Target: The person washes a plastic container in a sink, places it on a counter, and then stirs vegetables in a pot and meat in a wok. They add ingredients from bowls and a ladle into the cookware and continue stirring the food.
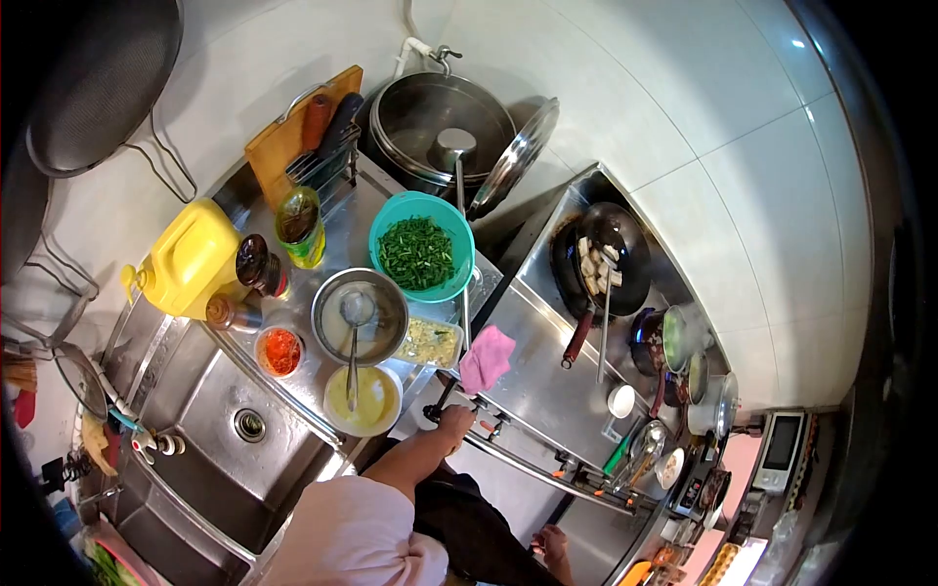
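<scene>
Left hand (455, 422) at the front edge of the steel stove (537, 386), fingers curled shut around a black control knob (436, 412). Knob just below a pink cloth (486, 358) and close beside a bowl of yellow batter (363, 402). Right hand (553, 543) low by the stove front, well apart from the knob; fingers too small and shadowed to tell whether open or closed. Farther back, black wok (625, 283) with pale tofu pieces. Left of the stove, teal bowl of chopped greens (420, 249), steel bowl (381, 327) with a ladle, sink (195, 391).
</scene>
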The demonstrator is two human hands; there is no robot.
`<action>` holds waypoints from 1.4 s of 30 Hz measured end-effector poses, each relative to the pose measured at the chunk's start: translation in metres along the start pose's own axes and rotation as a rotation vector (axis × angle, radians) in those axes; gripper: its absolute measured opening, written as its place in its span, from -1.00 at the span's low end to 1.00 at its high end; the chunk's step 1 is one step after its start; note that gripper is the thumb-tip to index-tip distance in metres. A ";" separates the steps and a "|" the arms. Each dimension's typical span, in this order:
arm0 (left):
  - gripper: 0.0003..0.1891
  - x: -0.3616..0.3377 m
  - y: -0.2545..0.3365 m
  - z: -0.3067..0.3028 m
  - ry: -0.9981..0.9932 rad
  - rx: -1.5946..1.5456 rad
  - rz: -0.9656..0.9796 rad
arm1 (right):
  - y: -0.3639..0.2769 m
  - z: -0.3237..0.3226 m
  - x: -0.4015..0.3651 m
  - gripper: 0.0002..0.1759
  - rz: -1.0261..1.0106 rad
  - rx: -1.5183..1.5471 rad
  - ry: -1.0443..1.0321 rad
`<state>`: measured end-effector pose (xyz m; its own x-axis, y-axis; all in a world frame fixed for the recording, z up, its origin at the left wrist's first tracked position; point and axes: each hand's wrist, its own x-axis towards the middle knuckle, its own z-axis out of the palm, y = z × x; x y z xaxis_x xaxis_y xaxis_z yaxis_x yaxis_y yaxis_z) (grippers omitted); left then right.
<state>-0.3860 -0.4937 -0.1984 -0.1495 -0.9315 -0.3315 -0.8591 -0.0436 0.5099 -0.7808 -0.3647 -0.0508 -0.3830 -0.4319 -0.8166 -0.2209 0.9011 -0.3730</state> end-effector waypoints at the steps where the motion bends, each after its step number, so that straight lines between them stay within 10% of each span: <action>1: -0.83 0.001 0.001 0.000 -0.013 0.006 -0.015 | 0.000 0.000 -0.001 -0.58 0.007 0.009 -0.002; 21: -0.85 -0.001 -0.013 0.007 0.040 0.086 0.232 | 0.038 -0.008 0.012 -0.51 -0.076 0.058 0.109; 32: -0.64 -0.018 0.026 0.008 -0.042 0.052 -0.102 | 0.275 -0.068 0.141 -0.69 0.034 0.600 -0.059; 34: -0.59 -0.040 0.053 0.014 0.264 0.041 -0.009 | 0.276 -0.083 0.138 -0.72 0.179 0.644 -0.042; 38: -0.42 -0.064 0.105 0.053 0.353 0.062 -0.265 | 0.314 -0.101 0.147 -0.76 0.404 0.799 -0.027; 42: -0.38 -0.075 0.149 0.067 0.200 -0.022 -0.116 | 0.309 -0.117 0.167 -0.81 0.443 0.810 -0.101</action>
<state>-0.5358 -0.4063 -0.1510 0.0510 -0.9727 -0.2262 -0.8535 -0.1601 0.4958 -1.0178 -0.1624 -0.2507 -0.1949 -0.0710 -0.9783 0.6352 0.7509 -0.1810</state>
